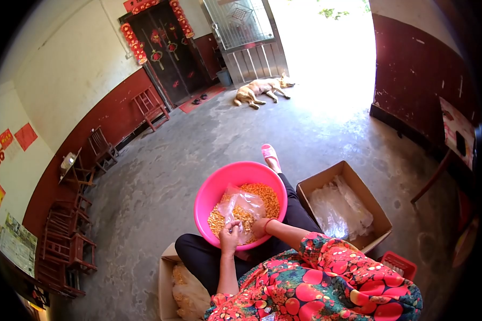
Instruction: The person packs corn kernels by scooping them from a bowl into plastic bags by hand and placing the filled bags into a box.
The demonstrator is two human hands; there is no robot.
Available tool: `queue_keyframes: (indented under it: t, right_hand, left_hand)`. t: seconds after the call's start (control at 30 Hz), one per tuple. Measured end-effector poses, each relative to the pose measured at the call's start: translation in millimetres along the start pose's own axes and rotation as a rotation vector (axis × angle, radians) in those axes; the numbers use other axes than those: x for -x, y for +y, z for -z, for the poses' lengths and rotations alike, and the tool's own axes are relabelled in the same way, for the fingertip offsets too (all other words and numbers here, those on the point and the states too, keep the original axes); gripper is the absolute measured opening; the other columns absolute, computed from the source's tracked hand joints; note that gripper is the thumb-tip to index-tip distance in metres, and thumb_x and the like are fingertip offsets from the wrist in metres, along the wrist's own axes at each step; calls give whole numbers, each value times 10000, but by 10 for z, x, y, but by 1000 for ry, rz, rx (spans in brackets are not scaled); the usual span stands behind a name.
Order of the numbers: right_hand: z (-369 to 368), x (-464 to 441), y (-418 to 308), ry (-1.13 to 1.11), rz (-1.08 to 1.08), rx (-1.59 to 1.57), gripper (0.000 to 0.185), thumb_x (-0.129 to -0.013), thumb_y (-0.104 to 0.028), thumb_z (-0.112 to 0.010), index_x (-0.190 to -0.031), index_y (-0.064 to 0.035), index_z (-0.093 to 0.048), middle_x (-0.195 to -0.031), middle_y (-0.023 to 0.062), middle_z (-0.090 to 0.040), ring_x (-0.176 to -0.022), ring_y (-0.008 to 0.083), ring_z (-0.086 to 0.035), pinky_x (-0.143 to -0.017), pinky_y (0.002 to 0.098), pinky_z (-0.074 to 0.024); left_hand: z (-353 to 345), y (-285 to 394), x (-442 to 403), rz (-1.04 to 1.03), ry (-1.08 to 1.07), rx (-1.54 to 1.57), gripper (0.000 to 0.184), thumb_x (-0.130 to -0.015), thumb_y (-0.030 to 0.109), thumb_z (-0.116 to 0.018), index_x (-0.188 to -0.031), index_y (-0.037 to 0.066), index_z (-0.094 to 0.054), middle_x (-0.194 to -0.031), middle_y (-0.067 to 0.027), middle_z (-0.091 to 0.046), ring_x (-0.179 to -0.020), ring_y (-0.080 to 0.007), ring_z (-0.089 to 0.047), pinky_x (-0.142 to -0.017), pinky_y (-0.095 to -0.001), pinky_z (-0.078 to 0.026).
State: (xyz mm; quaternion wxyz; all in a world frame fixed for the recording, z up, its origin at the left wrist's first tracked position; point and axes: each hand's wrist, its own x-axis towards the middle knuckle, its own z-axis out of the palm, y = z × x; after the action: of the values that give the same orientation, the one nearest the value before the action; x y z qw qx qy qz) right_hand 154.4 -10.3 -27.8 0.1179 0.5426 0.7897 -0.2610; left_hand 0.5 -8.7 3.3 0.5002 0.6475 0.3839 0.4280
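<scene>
One round pink basin (202, 208), smooth plastic with a broad rim, between two legs (195, 251) in dark trousers. Inside, a loose bed of yellow-orange kernels (265, 193), small and grainy, too many to count. Over that bed, within the basin, one clear plastic bag (243, 202), thin, crinkled and glossy, with kernels visible through the film. Left hand (230, 234) at the near side, grip pinching the bag's gathered edge. Right hand (259, 228) low beside the bag, one thin red band (268, 227) around the wrist; fingers partly hidden, so impossible to tell whether spread or pressed together.

Two open cardboard boxes, brown and straight-walled: right-hand box (318, 180) with a loose heap of see-through bags (340, 208), too overlapped to count; left-hand box (166, 283) with yellowish plastic bundles (190, 291), likewise merged. One pink slipper (269, 152) in sight on an outstretched foot. Farther off, on smooth, blotchy grey floor (144, 198), one tan, short-haired dog (257, 90), lying stretched out.
</scene>
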Motion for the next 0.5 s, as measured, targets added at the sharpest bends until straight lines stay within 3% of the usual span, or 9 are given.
queue_keyframes:
  t: [0.17,0.23,0.37,0.43,0.47,0.5]
  right_hand:
    - [20,84,-78,12,90,-54,436,-709,-388,-472,-931,-35,-599,-942,161,-583,-900,314,-540,-798,378,-400]
    - [23,108,-74,93,183,-119,413,-722,-379,-459,-893,-32,-605,-876,164,-596,-838,305,-557,-755,383,-412]
    - [31,41,-8,33,192,-215,387,-725,-362,-471,-857,-26,-607,-807,146,-601,-757,274,-563,-703,360,-425]
    - [47,25,17,-22,49,-572,319,-711,-301,-511,-820,-18,-606,-729,116,-594,-697,232,-553,-660,324,-430]
    - [135,134,-21,-22,49,-572,319,-711,-301,-511,-820,-18,-606,-729,116,-594,-697,232,-553,-660,324,-430]
    - [223,270,-57,-6,31,-831,260,-711,-280,-514,-792,-47,-595,-647,61,-533,-568,168,-491,-518,283,-385]
  left_hand:
    - [6,-25,-4,14,-2,-2,154,-778,15,-482,-873,-11,-601,-769,-36,-599,-675,-80,-549,-614,-207,-451]
    - [0,13,6,17,-7,-1,151,-779,17,-485,-870,-10,-601,-771,-39,-599,-675,-84,-550,-613,-211,-452]
    - [8,-14,-3,28,-4,-11,151,-777,17,-483,-867,-8,-602,-775,-43,-599,-676,-86,-550,-615,-214,-453]
    - [5,-18,-2,15,-5,-3,151,-776,19,-484,-864,-7,-603,-775,-45,-598,-676,-86,-550,-616,-214,-452]
    - [5,-34,-6,16,-5,-3,151,-776,19,-484,-864,-7,-603,-775,-45,-598,-676,-86,-550,-616,-214,-452]
    - [4,-63,-14,-5,1,2,151,-777,18,-483,-864,-8,-603,-776,-46,-598,-680,-87,-550,-619,-214,-452]
